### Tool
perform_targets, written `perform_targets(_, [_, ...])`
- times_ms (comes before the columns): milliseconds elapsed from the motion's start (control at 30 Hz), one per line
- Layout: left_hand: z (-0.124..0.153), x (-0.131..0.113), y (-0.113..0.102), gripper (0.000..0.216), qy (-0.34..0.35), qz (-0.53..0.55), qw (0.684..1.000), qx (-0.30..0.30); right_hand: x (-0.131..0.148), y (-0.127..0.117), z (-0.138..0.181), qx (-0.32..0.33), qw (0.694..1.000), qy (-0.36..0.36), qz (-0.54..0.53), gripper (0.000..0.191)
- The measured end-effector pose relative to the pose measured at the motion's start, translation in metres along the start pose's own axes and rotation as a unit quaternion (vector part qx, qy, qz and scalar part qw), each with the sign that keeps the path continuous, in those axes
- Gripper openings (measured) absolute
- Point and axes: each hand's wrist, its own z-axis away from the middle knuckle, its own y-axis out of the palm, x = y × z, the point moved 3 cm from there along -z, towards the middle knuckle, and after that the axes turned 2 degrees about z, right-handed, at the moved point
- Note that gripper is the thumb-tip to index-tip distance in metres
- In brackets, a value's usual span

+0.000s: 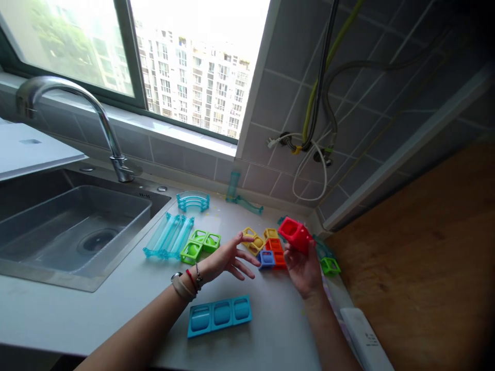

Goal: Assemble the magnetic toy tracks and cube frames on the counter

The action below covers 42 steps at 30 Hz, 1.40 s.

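Observation:
A red plastic toy block [294,233] with an open frame is raised off the counter in my right hand [303,270], gripped by thumb and fingers. My left hand [234,257] hovers with its fingers spread, holding nothing. Just beyond its fingertips lie a blue block [266,259], orange blocks [274,245] and yellow blocks [253,241]. Green blocks [200,245] sit left of that hand. Nearer to me, a turquoise-blue strip of three joined blocks [220,315] lies on the counter. Another green block [330,266] is right of my right hand.
Clear teal track pieces lie at the left [169,236], in a curved stack [193,201], and by the wall [243,200]. A sink [83,281] with a chrome faucet [104,123] is on the left. A wooden panel [410,247] bounds the right; cables [315,103] hang above.

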Motion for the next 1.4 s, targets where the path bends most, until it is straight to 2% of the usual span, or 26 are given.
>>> perform_targets(133, [-0.003,0.002,-0.002,0.077,-0.007,-0.018,1.0,0.017,0.018,0.002,-0.009,0.039,0.999,0.014,-0.028,0.046])
perform_targets(267, [-0.005,0.004,-0.004,0.079,-0.011,-0.029,0.999,0.006,0.037,0.004,-0.022,0.002,0.999,-0.033,0.026,0.041])
perform_targets(333, [-0.007,0.006,-0.005,0.081,-0.024,-0.04,0.999,-0.008,0.049,0.006,-0.041,-0.02,0.993,-0.088,0.081,0.037])
perform_targets(433, [-0.008,0.009,-0.005,0.08,-0.044,-0.06,0.997,-0.015,0.062,0.012,-0.085,-0.055,0.971,-0.137,0.19,0.044])
perform_targets(500, [-0.008,0.01,-0.005,0.078,-0.047,-0.068,0.997,-0.013,0.063,0.014,-0.119,-0.091,0.96,-0.101,0.243,0.044])
perform_targets(600, [-0.009,0.012,-0.006,0.075,-0.046,-0.074,0.996,-0.009,0.058,0.018,-0.161,-0.108,0.958,-0.032,0.263,0.038])
perform_targets(667, [-0.01,0.014,-0.007,0.071,-0.042,-0.077,0.996,-0.012,0.054,0.02,-0.176,-0.105,0.958,0.015,0.267,0.031])
perform_targets(733, [-0.012,0.016,-0.008,0.066,-0.021,-0.083,0.996,-0.024,0.05,0.023,-0.176,-0.094,0.958,0.05,0.265,0.026])
perform_targets(800, [-0.014,0.016,-0.009,0.061,0.029,-0.102,0.993,-0.052,0.048,0.027,-0.161,-0.079,0.961,0.067,0.256,0.024])
perform_targets(867, [-0.013,0.011,-0.007,0.062,0.108,-0.147,0.979,-0.093,0.048,0.034,-0.132,-0.053,0.966,0.07,0.241,0.026])
perform_targets(967, [0.0,-0.007,0.001,0.082,0.243,-0.201,0.935,-0.163,0.047,0.054,-0.07,0.027,0.98,0.067,0.186,0.032])
perform_targets(1067, [0.029,-0.03,0.015,0.096,0.329,-0.203,0.902,-0.194,0.041,0.072,-0.003,0.068,0.978,0.123,0.154,0.037])
perform_targets(1167, [0.073,-0.044,0.038,0.085,0.352,-0.275,0.875,-0.186,0.035,0.082,0.049,0.098,0.967,0.162,0.17,0.043])
perform_targets(1233, [0.101,-0.044,0.057,0.064,0.343,-0.358,0.85,-0.179,0.032,0.081,0.075,0.125,0.958,0.166,0.196,0.045])
perform_targets(1333, [0.126,-0.025,0.086,0.04,0.314,-0.461,0.812,-0.172,0.026,0.06,0.105,0.141,0.95,0.136,0.242,0.045])
perform_targets(1400, [0.126,-0.002,0.102,0.04,0.294,-0.496,0.798,-0.174,0.018,0.034,0.123,0.127,0.947,0.1,0.277,0.047])
